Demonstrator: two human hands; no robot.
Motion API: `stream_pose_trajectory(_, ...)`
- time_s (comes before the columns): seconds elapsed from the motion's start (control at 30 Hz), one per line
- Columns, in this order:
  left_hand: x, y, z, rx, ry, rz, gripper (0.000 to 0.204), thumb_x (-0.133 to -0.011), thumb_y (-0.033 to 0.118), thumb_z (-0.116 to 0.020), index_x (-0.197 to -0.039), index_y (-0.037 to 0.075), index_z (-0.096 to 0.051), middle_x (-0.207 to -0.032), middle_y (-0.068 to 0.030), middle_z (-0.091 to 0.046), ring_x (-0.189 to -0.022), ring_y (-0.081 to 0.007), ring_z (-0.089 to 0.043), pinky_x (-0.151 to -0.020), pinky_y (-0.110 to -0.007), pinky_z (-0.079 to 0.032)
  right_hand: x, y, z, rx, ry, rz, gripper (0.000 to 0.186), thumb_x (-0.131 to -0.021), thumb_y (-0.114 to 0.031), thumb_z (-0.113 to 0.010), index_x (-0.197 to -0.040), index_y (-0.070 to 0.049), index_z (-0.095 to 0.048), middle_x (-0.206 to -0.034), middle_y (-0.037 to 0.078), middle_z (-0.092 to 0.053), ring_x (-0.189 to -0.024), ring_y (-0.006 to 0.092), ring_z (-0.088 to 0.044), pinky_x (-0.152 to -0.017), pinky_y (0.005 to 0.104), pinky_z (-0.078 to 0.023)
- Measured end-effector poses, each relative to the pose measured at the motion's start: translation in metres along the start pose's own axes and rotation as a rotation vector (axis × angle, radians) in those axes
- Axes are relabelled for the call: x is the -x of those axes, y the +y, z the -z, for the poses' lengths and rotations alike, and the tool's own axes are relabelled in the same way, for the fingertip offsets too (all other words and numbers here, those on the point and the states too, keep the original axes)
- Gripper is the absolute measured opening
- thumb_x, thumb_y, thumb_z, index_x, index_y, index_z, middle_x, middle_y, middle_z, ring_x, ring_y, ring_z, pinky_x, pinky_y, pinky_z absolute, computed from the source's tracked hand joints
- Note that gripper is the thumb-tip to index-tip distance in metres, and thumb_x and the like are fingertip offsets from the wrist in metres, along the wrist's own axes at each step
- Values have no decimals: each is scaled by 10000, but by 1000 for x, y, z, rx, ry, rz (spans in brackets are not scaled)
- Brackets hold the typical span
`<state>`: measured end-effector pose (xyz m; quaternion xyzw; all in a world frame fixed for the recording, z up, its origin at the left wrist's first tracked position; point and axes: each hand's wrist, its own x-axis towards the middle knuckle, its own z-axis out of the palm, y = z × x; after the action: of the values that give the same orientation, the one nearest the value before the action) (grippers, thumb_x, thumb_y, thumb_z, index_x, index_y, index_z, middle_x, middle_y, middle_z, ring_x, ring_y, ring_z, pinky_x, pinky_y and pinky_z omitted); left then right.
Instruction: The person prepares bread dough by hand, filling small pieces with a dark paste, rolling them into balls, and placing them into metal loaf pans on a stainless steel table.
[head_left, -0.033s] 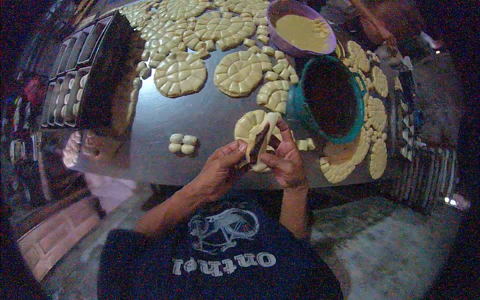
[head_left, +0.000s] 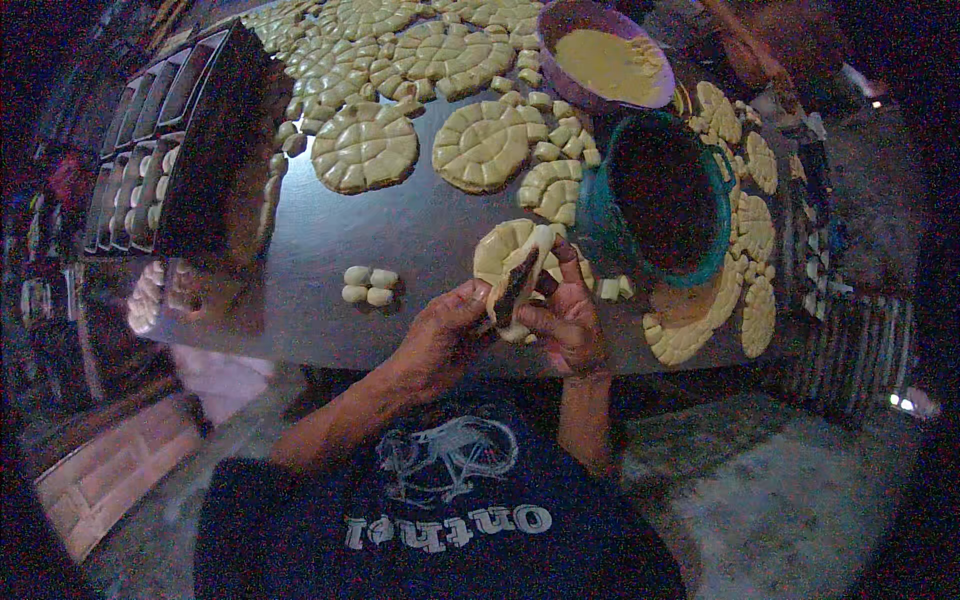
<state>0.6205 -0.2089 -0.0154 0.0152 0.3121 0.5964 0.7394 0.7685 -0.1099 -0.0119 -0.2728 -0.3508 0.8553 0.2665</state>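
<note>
Dough piece (head_left: pixel 517 281) with a dark filling sits pinched between both hands, just beside the teal bucket (head_left: pixel 665 200). Left hand (head_left: pixel 443 330) and right hand (head_left: pixel 568 318) are close together, fingers clamped on it. Four small dough balls (head_left: pixel 368 285) lie well left of the bucket on the grey table (head_left: pixel 400 230).

Both forearms are brought up from the lower edge and are bare below dark short sleeves. The left hand (head_left: pixel 445 325) is held at the near edge of the tabletop, its fingers (head_left: pixel 470 300) curled inward toward the right. The right hand (head_left: pixel 568 318) is raised just beside it, wrist bent, thumb and fingers pinched together. The two hands are set close, fingertips nearly meeting.
</note>
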Motion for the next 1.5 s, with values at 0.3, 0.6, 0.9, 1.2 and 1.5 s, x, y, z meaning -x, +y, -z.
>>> stream_pose_trajectory(0.3,36,40,23,77,220,-119,257,-986,380,-510,-1061,136,-537,-1002,3,-591,-876,-129,-576,-741,-276,-483,-7,66,-23,535,241,249,354,-866,21,-616,-1215,15,-557,-1190,114,-618,-962,237,-642,-779,330,-553)
stream_pose_trajectory(0.6,63,75,38,-532,277,-314,327,-803,52,-746,-1043,58,-524,-956,-24,-590,-888,-93,-571,-770,-251,-493,-3,56,-87,1380,-64,800,429,-749,24,-713,-1156,-86,-637,-1190,136,-615,-1045,274,-643,-811,350,-579)
stream_pose_trajectory(0.9,76,97,64,-961,-6,-305,245,-877,106,-678,-1093,14,-608,-953,-16,-603,-873,-94,-570,-740,-239,-472,-23,26,-96,1349,-159,490,284,-708,10,-734,-975,-75,-686,-991,95,-673,-836,230,-681,-700,322,-555)
stream_pose_trajectory(1.2,57,93,82,-449,89,31,367,-927,339,-634,-1121,28,-610,-1035,-34,-630,-870,-101,-596,-722,-244,-478,-21,36,-97,1457,-174,845,356,-676,51,-697,-1011,-69,-694,-965,109,-665,-862,238,-670,-722,346,-557)
stream_pose_trajectory(1.5,61,82,77,-198,134,-147,306,-883,162,-688,-1146,25,-614,-1075,-83,-646,-1007,-181,-627,-890,-315,-518,-20,79,-129,1539,178,1004,343,-768,37,-690,-1093,-68,-670,-1024,109,-648,-916,271,-656,-793,352,-561)
